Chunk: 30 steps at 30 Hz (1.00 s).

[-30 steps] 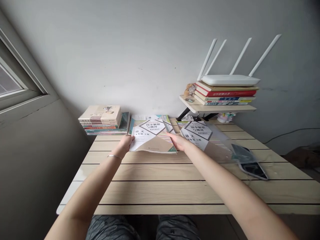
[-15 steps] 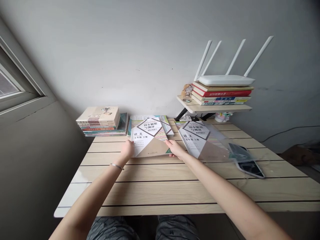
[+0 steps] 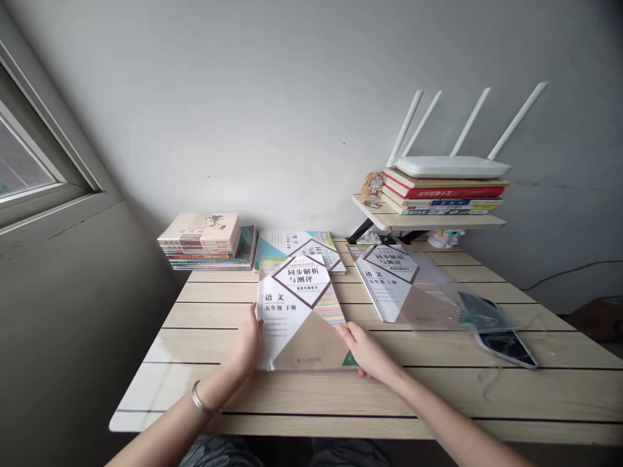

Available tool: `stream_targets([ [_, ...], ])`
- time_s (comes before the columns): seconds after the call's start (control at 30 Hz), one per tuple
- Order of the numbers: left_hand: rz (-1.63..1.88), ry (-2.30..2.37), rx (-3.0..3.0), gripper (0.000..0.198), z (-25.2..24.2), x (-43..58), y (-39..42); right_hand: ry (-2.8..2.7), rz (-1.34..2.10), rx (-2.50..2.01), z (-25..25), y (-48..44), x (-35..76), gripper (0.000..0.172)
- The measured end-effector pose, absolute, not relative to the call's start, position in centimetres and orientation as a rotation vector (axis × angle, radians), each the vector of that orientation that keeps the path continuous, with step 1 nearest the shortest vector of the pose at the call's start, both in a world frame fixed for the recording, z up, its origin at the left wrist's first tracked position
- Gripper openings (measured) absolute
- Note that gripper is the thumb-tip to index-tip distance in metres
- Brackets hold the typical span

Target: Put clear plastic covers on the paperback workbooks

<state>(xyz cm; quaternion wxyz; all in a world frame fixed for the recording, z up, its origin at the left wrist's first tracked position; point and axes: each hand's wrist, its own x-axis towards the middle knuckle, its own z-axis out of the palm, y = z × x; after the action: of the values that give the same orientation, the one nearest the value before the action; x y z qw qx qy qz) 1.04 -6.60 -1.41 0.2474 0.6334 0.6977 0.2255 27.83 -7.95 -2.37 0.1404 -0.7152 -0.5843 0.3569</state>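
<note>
A white and tan workbook (image 3: 306, 324) is held over the middle of the table, its cover facing up. My left hand (image 3: 250, 340) grips its left edge, and my right hand (image 3: 363, 350) pinches the lower right edge, thumb on top. Just behind it lies a blue and white book (image 3: 280, 245) near the wall, partly covered by the held one. To the right, a similar workbook (image 3: 389, 285) rests under a clear plastic sleeve (image 3: 433, 305).
A phone (image 3: 509, 347) lies partly under the plastic at the right. Stacked books (image 3: 202, 237) stand at the back left. At the back right, a raised shelf (image 3: 428, 222) bears books (image 3: 448, 193) and a white router (image 3: 452, 167) with upright antennas.
Both hands have drawn the workbook nearer to me, away from the book at the back, which now shows more of its cover. The camera view has shifted slightly.
</note>
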Motion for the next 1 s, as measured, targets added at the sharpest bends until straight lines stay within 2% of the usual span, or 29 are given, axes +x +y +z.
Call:
stream_targets([
  [0.1,0.300,2.002,2.042,0.050,-0.9,0.9,-8.2,-1.878,0.880,-2.140,-2.0,-9.1,28.1,0.035],
  [0.2,0.402,1.886,2.379,0.049,-0.2,1.9,-7.5,-2.052,0.433,-2.170,-0.3,-8.3,27.4,0.026],
  [0.27,0.461,1.614,2.550,0.049,-0.1,2.8,-6.3,-2.175,0.193,-1.955,0.5,-7.3,26.4,0.029],
  [0.33,0.439,1.436,2.599,0.050,-0.5,3.3,-5.2,-2.361,0.157,-1.633,0.5,-6.1,25.3,0.041],
  [0.4,0.381,1.395,2.578,0.053,-1.1,2.9,-4.5,-2.507,0.250,-1.489,-0.2,-5.1,24.8,0.052],
  [0.5,0.325,1.480,2.494,0.058,-1.9,0.8,-4.4,-2.466,0.376,-1.668,-1.8,-4.3,25.8,0.063],
  [0.6,0.333,1.650,2.343,0.061,-2.0,-1.3,-4.8,-2.315,0.453,-1.733,-2.7,-3.9,27.6,0.065],
  [0.7,0.501,1.760,2.101,0.061,-1.5,-1.6,-4.6,-1.963,0.684,-1.663,-2.4,-2.4,28.4,0.052],
  [0.83,0.825,1.724,1.448,0.054,-0.1,0.4,-1.9,-1.378,0.994,-1.682,-1.3,1.5,27.8,0.037],
  [0.93,0.832,1.733,1.216,0.041,0.4,1.6,0.3,-1.311,1.158,-1.673,-0.7,4.2,27.3,0.023],
  [1.0,0.814,1.694,1.169,0.029,0.4,1.9,1.1,-1.256,1.265,-1.645,-0.2,5.1,27.3,0.020],
])
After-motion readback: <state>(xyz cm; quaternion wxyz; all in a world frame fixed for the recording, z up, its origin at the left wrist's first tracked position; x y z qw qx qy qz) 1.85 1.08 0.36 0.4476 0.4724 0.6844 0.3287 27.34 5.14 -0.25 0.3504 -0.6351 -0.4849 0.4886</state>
